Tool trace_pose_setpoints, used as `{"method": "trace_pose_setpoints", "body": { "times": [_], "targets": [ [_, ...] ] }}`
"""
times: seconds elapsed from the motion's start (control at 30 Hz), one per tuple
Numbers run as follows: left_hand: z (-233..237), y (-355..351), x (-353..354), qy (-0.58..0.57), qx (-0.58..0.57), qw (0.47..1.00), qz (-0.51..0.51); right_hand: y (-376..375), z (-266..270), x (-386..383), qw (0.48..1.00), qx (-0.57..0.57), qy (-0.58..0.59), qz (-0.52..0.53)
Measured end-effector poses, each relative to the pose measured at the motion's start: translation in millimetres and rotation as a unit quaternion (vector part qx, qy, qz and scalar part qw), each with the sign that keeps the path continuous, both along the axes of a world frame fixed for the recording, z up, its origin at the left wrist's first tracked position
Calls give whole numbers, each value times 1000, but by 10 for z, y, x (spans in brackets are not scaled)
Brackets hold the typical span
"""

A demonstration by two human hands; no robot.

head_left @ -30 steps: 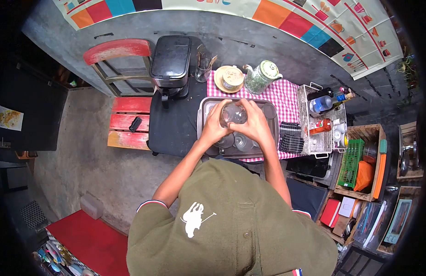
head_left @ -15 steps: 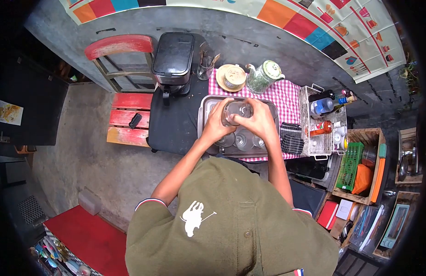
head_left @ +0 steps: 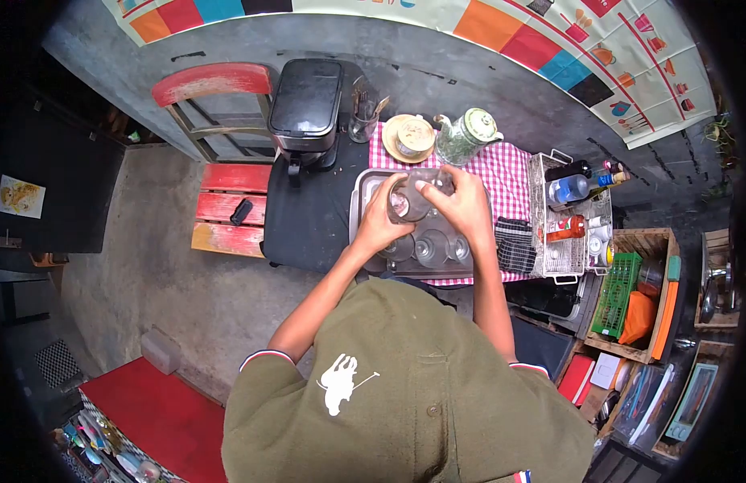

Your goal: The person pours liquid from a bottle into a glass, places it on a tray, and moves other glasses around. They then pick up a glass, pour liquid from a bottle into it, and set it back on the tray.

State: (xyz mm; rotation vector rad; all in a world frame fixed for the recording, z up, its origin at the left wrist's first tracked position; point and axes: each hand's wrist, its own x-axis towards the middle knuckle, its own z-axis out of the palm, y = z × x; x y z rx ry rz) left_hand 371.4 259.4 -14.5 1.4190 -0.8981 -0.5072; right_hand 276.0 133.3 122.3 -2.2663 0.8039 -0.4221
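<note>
At the left of the table, the black appliance [head_left: 304, 101] stood against the wall side, presumably to leave the front clear for handling. Next came the utensil jar [head_left: 362, 125], its tools upright, likely so they could be grabbed easily. The left hand [head_left: 375, 224] was closed around the near left side of the clear glass [head_left: 412, 203], which was held up over the tray [head_left: 358, 209], whose raised rim probably kept the other glassware [head_left: 429, 249] together. That forearm slanted up and inward, wrist fairly straight, fingers curled around the far side. The right hand [head_left: 469, 211] came in from the opposite side, palm inward, its thumb laid towards the glass and its fingers forward; whether they gripped it, I could not tell. Further right, the wire rack [head_left: 556, 262] held upright and leaning bottles [head_left: 568, 190], its sides likely stopping them from toppling.
</note>
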Motion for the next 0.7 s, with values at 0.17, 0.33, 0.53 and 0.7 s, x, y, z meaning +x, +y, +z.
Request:
{"method": "trace_pose_setpoints", "body": {
  "times": [0.17,0.33,0.53,0.7],
  "targets": [
    [-39,-52,28,21,5,1000,-6,-111,-321,-71,994,71,-79,0],
    [33,-98,61,35,-1,999,-13,-179,-707,-148,956,219,-193,35],
    [-19,-166,178,1,21,1000,18,-161,-793,-204,932,281,-230,10],
    [-84,-221,268,4,54,999,2,-170,-854,-300,900,338,-276,-1]
  ]
}}
